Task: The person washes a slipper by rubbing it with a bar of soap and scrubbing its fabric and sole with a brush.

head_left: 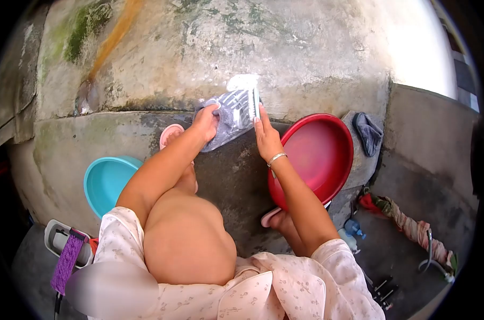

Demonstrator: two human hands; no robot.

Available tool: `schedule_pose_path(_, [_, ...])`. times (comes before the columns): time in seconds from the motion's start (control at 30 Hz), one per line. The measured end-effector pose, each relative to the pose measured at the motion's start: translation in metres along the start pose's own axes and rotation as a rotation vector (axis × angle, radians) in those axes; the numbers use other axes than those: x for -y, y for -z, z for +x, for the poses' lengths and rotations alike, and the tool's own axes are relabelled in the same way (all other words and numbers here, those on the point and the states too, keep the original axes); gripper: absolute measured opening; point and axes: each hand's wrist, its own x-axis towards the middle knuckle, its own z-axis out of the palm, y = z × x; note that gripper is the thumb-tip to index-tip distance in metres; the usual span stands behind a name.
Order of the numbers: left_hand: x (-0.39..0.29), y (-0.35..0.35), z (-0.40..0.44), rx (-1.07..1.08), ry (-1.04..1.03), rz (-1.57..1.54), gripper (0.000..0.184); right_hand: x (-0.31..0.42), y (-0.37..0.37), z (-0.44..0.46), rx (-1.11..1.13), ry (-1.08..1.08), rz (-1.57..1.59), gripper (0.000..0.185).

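Note:
My left hand (207, 121) is closed on a grey cloth (224, 128), holding it against the wet concrete ledge. Pale stripes show at the cloth's right end, partly blurred. In my right hand (267, 137) is a slim, pale scrubbing brush (256, 102), gripped upright at the cloth's right edge. White suds (243, 82) lie just beyond the cloth. Close to my right forearm stands a red basin (319, 154); its inside looks wet.
A turquoise basin (109, 184) stands to the left. Another grey fabric item (368, 134) lies on the slab at right. A mop with a purple head (70, 261) leans near a bucket (55, 237) at lower left. A twisted cloth bundle (407, 224) and a blue bottle (353, 228) are at lower right.

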Motion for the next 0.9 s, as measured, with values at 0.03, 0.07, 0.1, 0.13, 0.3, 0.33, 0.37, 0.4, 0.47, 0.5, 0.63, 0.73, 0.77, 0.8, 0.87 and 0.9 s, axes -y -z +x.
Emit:
schedule_pose_path(0.03, [0.004,0.002,-0.002,0.000,0.003,0.101,0.029,0.001,0.000,0.014,-0.033,-0.002,-0.018,0.049])
schedule_pose_path(0.07, [0.004,0.006,-0.003,0.073,0.050,0.058,0.027,-0.002,-0.008,0.029,-0.011,-0.013,-0.054,0.050])
schedule_pose_path(0.1, [0.006,0.004,-0.007,0.072,0.049,0.066,0.027,-0.006,-0.021,0.038,0.011,-0.023,-0.088,0.051])
schedule_pose_path(0.13, [0.006,-0.002,-0.014,0.101,0.025,-0.003,0.029,0.000,-0.035,0.032,0.037,0.007,-0.104,0.051])
schedule_pose_path(0.3, [-0.014,-0.017,-0.038,0.083,0.089,-0.124,0.052,0.050,-0.038,-0.033,0.283,0.079,-0.278,0.052])
schedule_pose_path(0.33, [-0.015,-0.017,-0.034,0.087,0.141,-0.108,0.055,0.044,-0.034,-0.044,0.274,0.083,-0.282,0.052])
schedule_pose_path(0.37, [-0.016,-0.015,-0.030,0.092,0.136,-0.115,0.055,0.034,-0.030,-0.058,0.315,0.088,-0.316,0.053])
schedule_pose_path(0.4, [-0.014,-0.013,-0.031,0.130,0.145,-0.137,0.055,0.031,-0.027,-0.068,0.365,0.088,-0.353,0.053])
schedule_pose_path(0.47, [-0.004,-0.013,-0.032,0.173,0.148,-0.191,0.052,0.031,-0.030,-0.067,0.356,0.093,-0.390,0.053])
schedule_pose_path(0.5, [-0.001,-0.010,-0.028,0.175,0.150,-0.191,0.052,0.035,-0.032,-0.063,0.341,0.106,-0.416,0.053])
schedule_pose_path(0.63, [-0.004,-0.003,-0.022,0.175,0.002,-0.044,0.042,0.048,-0.064,0.006,0.234,0.151,-0.406,0.052])
schedule_pose_path(0.73, [0.005,0.008,-0.013,0.044,0.037,0.009,0.046,0.051,-0.072,0.025,0.142,0.143,-0.343,0.052])
schedule_pose_path(0.77, [0.004,0.014,-0.009,0.045,0.039,0.010,0.046,0.049,-0.073,0.021,0.188,0.148,-0.338,0.053])
schedule_pose_path(0.8, [0.002,0.019,-0.004,0.104,0.038,-0.092,0.050,0.048,-0.072,0.015,0.231,0.154,-0.335,0.053])
schedule_pose_path(0.87, [-0.014,0.006,-0.025,0.101,0.150,-0.195,0.061,0.032,-0.055,-0.030,0.276,0.163,-0.350,0.054])
schedule_pose_path(0.9, [-0.016,0.005,-0.026,0.102,0.155,-0.205,0.061,0.016,-0.051,-0.050,0.302,0.139,-0.400,0.055])
